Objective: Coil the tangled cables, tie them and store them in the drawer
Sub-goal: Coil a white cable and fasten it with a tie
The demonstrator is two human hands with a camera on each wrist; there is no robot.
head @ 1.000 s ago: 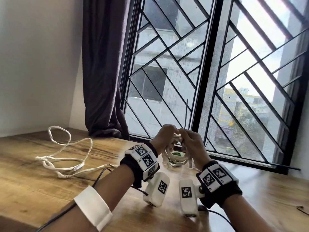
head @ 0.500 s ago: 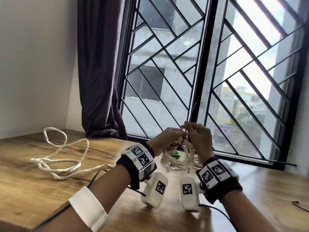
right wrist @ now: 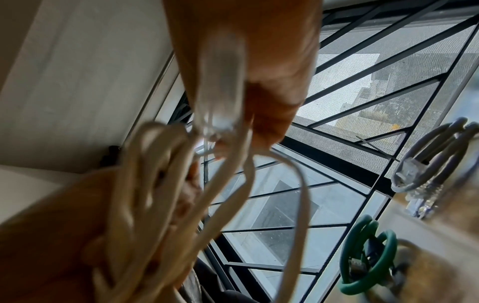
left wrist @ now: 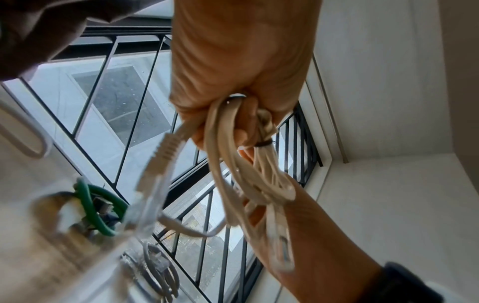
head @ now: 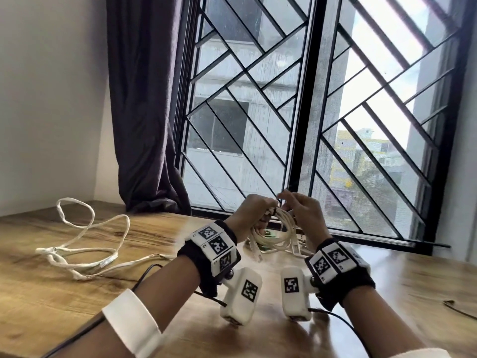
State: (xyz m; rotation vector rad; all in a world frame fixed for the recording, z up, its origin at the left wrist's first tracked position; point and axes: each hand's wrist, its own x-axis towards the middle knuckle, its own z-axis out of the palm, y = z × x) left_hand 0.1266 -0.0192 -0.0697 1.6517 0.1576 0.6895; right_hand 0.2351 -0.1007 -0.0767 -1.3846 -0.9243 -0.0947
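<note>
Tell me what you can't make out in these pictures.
- Tie on the coiled white cable: head view, hidden between left hand and right hand.
- Right hand's fingertips: right wrist view, blurred.
- Green cable: head view, mostly behind the coil.
- Drawer: in no view.

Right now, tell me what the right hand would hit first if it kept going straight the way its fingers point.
The right hand points up and away toward the window. Beyond the coiled cream cable it pinches, the black window grille looks like the first obstacle, though depth is unclear.
</note>
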